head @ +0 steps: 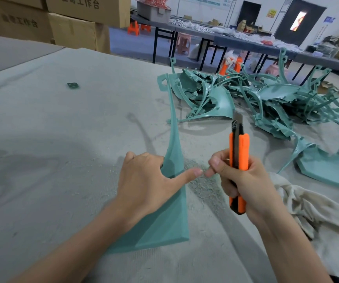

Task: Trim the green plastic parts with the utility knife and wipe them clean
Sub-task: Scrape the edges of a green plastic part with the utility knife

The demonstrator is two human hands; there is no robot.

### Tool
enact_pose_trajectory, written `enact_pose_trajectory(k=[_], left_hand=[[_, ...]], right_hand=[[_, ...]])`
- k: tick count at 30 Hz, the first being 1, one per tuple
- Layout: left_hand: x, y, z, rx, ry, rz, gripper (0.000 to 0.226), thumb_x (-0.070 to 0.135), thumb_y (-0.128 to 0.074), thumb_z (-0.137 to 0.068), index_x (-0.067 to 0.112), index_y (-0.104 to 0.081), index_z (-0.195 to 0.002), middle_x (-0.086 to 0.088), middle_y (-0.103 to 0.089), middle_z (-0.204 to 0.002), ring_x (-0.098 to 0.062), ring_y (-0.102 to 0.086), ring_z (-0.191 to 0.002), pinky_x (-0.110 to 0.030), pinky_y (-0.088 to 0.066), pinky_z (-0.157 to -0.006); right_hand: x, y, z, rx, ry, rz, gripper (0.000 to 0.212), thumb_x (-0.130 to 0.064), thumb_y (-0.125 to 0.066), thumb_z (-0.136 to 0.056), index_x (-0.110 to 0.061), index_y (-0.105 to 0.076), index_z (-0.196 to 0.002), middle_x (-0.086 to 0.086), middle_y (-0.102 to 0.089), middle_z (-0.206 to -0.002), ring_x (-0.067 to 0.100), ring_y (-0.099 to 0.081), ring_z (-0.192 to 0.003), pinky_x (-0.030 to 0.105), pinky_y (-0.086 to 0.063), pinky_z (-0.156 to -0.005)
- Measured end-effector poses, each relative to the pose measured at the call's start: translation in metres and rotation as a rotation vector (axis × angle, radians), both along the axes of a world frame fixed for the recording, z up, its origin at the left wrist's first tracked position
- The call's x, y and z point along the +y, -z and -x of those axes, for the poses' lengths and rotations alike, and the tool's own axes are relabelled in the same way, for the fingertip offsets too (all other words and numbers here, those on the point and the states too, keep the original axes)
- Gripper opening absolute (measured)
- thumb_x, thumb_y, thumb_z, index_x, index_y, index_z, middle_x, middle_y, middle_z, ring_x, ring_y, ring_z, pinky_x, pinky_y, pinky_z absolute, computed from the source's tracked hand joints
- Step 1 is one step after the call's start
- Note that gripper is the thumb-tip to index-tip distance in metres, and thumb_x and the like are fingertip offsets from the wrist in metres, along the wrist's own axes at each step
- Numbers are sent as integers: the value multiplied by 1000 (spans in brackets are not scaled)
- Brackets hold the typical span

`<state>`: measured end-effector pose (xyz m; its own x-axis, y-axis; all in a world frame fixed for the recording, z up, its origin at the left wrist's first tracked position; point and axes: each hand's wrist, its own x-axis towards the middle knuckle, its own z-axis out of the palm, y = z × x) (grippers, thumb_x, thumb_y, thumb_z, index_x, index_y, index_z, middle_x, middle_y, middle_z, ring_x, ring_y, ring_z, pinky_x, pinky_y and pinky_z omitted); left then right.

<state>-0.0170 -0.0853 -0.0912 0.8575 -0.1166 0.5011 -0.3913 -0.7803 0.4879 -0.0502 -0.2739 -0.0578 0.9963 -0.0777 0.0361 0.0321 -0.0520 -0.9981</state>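
My left hand (150, 186) grips a tall green plastic part (173, 217) by its edge, thumb stretched across the near face, fingers curled behind. The part stands upright on the grey felt table, its thin curved arm rising to a looped end. My right hand (244, 184) holds an orange and black utility knife (238, 158) upright, blade pointing up, just right of the part and apart from it. Fine green shavings (203, 184) lie on the felt between my hands.
A tangled pile of green plastic parts (266, 99) covers the table's far right. A flat green part (327, 166) lies nearer. A cream cloth (317, 217) sits under my right wrist. A small green scrap (73, 85) lies far left. Cardboard boxes (72, 27) stand behind.
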Motion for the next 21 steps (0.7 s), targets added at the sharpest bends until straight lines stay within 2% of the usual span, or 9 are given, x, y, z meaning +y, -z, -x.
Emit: enact_pose_trajectory(k=[3,6,8,10,12,15,18,19,21], left_hand=[[0,1,1,17,14,7,73,86,-39,-75,23,-16,-45,11,-20,-36,-7,-23,-37,-38,-42,-68],[0,0,3,-41,78,-5,62,60,-42,-92,26,-18,-47,13,-22,-42,-5,-26,-43,-34,-33,-65],[0,0,5,-92,152,-94,49,41,-41,-95,25,-22,-52,10,-26,-49,-13,-28,-50,-33,-27,-63],[-2,-1,9,-123,279,-143,38,33,-37,-95,25,-30,-58,11,-27,-55,-15,-29,-55,-30,-21,-61],[-6,-2,12,-123,380,-142,33,33,-37,-94,23,-35,-62,15,-28,-58,-11,-32,-60,-27,-20,-61],[-3,-4,9,-86,417,38,23,39,-51,-90,19,-59,-83,12,-55,-79,-6,-49,-81,-24,-39,-70],[8,-14,0,-28,338,299,35,46,-62,-80,21,-63,-105,12,-63,-102,-8,-57,-97,-21,-45,-79],[12,-18,-4,84,319,449,39,48,-66,-74,24,-63,-104,13,-65,-100,-7,-60,-94,-21,-47,-78],[19,-22,-14,404,331,712,41,42,-73,-67,23,-65,-103,8,-70,-88,-7,-65,-79,-24,-50,-73]], right_hand=[[-2,1,-2,14,73,57,19,-1,-59,-96,-15,-72,-98,2,-77,-90,6,-30,-37,17,-27,-37],[3,2,-2,29,41,94,32,-2,-61,-95,-25,-67,-116,-11,-76,-105,5,-33,-38,17,-32,-40],[7,4,0,24,-4,85,25,-15,-67,-93,-26,-68,-115,-12,-75,-83,7,-32,-38,20,-31,-42],[12,6,0,5,-3,82,18,-19,-70,-90,-21,-71,-108,-12,-57,-52,8,-30,-39,21,-28,-42],[14,7,-1,-21,45,74,7,-15,-71,-89,-15,-75,-94,-10,-44,-46,7,-31,-39,18,-28,-41],[12,5,-1,-46,104,3,9,-11,-71,-87,-12,-74,-78,-1,-42,-50,10,-30,-39,20,-26,-40],[5,-2,1,-74,138,-66,18,-15,-72,-83,-26,-76,-69,15,-50,-68,11,-27,-41,25,-22,-43],[3,-5,1,-89,151,-80,17,-18,-72,-80,-28,-76,-68,16,-51,-71,10,-27,-41,25,-22,-43],[-3,-8,0,-130,161,-116,6,-23,-72,-76,-22,-77,-74,7,-52,-61,9,-28,-40,20,-23,-41]])
